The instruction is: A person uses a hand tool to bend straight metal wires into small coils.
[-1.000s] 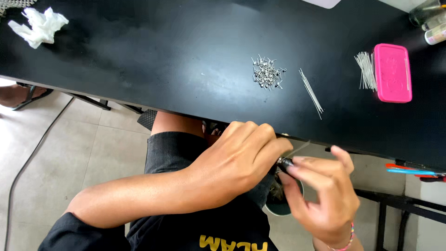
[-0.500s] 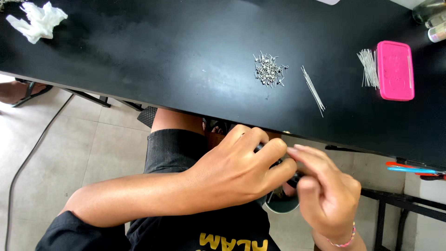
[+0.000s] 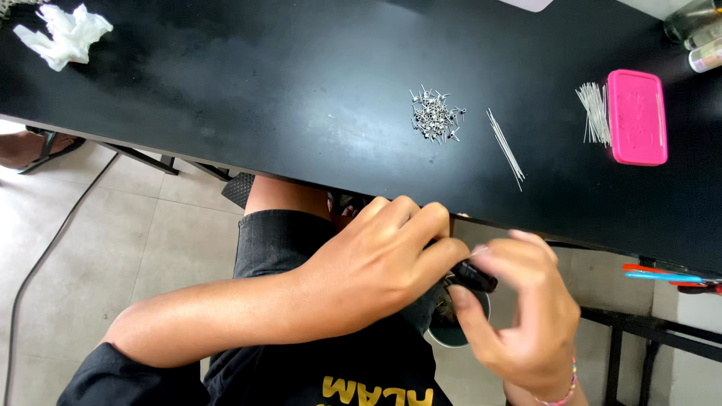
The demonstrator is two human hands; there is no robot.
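My left hand is closed around a small black tool held over my lap, just below the near edge of the black table. My right hand meets it from the right, thumb and fingertips pinched at the tool's tip; what they pinch is too small to see. Under both hands sits a dark round cup, mostly hidden. On the table above lie a heap of small metal pieces and a few thin straight wires.
A pink rectangular box with a bundle of wires beside it sits at the table's right. A crumpled white tissue lies far left. Red and blue handled tools rest at the right edge. Jars stand top right.
My right hand has closed in on the left hand and curled its fingers at the tool's tip. The thin wire seen sticking out a second ago is no longer visible.
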